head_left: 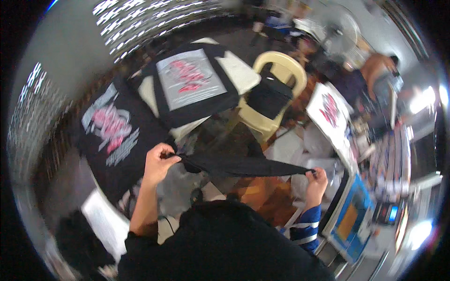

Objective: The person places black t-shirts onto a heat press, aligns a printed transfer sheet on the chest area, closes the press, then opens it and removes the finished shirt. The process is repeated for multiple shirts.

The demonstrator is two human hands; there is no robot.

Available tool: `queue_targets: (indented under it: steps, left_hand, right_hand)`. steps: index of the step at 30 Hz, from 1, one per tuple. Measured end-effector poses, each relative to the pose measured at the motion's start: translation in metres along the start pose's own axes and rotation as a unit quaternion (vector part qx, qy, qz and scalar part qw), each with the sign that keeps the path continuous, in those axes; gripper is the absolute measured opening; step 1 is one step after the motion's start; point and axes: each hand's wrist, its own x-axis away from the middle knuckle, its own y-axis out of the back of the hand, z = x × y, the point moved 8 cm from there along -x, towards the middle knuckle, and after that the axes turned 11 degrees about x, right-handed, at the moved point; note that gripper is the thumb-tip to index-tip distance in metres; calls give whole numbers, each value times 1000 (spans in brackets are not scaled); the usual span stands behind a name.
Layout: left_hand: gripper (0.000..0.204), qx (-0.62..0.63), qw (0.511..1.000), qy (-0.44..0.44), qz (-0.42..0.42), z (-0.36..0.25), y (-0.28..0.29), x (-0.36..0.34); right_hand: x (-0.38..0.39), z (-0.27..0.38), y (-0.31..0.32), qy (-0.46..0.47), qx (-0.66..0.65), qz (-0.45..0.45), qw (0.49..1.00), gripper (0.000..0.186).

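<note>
My left hand pinches black cloth that stretches taut across to my right hand, which grips its other end. The cloth is gathered near my left hand, beside a black T-shirt with a pink and white print, laid on a board at the left; whether the two are joined I cannot tell. Behind that, another black T-shirt with a grey and pink printed square lies on a pale board.
A cream plastic chair holds folded black cloth. At right stand a printed white panel and a blue screen frame. Another person is at back right near a fan. Plastic bags lie below the panel.
</note>
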Motion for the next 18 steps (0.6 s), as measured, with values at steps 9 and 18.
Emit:
queue_targets:
  steps: [9, 18]
  left_hand:
    - [24, 34, 984, 59, -167, -15, 55, 141]
    - [13, -34, 859, -76, -505, -114, 163, 295]
  right_hand:
    - [-70, 41, -118, 148, -146, 219, 953, 30]
    - [-50, 240, -195, 228, -284, 435, 823, 23]
